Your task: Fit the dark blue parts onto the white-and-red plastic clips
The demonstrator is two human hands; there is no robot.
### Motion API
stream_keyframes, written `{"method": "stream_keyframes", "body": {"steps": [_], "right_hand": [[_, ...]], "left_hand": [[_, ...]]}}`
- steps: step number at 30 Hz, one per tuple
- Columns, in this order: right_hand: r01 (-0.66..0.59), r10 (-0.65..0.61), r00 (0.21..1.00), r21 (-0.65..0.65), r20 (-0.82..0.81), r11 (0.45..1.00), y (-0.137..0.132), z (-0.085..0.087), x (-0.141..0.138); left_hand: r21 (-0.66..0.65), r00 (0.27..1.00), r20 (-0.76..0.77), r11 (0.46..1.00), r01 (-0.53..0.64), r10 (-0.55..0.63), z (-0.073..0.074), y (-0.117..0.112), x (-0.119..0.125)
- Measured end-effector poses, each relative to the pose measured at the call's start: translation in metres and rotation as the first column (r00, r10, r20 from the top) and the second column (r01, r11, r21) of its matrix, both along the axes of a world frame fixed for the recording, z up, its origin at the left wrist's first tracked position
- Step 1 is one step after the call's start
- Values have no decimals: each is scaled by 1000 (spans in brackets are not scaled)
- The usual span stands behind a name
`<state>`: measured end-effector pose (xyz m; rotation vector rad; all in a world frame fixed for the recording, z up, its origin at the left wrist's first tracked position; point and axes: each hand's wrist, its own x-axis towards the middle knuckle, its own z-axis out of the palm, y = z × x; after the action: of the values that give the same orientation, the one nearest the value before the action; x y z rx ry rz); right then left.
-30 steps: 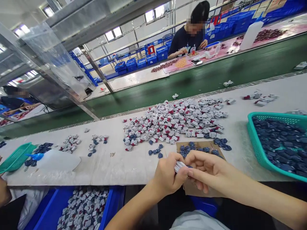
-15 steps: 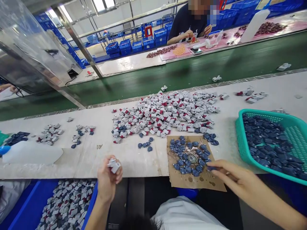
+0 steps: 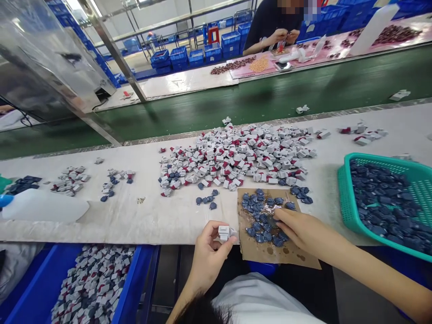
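My left hand (image 3: 209, 256) stands at the front edge of the white-covered bench and is shut on a small white plastic part (image 3: 223, 233). Its fingers hide most of that part. My right hand (image 3: 305, 233) reaches onto a sheet of brown cardboard (image 3: 286, 255), with its fingertips among dark blue plastic pieces (image 3: 261, 220). Whether those fingers grip a piece is hidden. A large heap of white parts with red and blue bits (image 3: 232, 157) lies just beyond the cardboard.
A teal mesh basket (image 3: 347, 198) full of dark blue pieces stands at the right. A blue bin (image 3: 141, 270) of mixed parts sits below the bench at the left, beside a white squeeze bottle (image 3: 43, 205). Beyond a green conveyor belt (image 3: 236, 99), a co-worker (image 3: 270, 27) handles small parts.
My left hand has moved right from above the blue bin to beside the cardboard, still holding the white part. My right hand has moved left onto the blue pieces.
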<state>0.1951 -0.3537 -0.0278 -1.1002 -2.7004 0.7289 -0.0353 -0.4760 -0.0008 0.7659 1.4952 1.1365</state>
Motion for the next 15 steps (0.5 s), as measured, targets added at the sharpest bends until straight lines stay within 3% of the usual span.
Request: {"method": "stream_keyframes", "body": {"steps": [5,10,13,15], "right_hand": [[-30,30,1000,-76,-1,997,7,6,0],[-5,-9,997,-165,-80,986,5,21,-1],[88,-157,958,-278,-239,957,-16,37,-10],[142,-320,858,-413,-402,900,-33,48,-20]], "left_hand": [[-2,998,57,1000,-12,12,3,3,-1],[40,991,124,998,54,-58,8,8,6],[84,982,165,993,82,-95,13,10,13],[84,971,212,992,93,-109,16,11,18]]}}
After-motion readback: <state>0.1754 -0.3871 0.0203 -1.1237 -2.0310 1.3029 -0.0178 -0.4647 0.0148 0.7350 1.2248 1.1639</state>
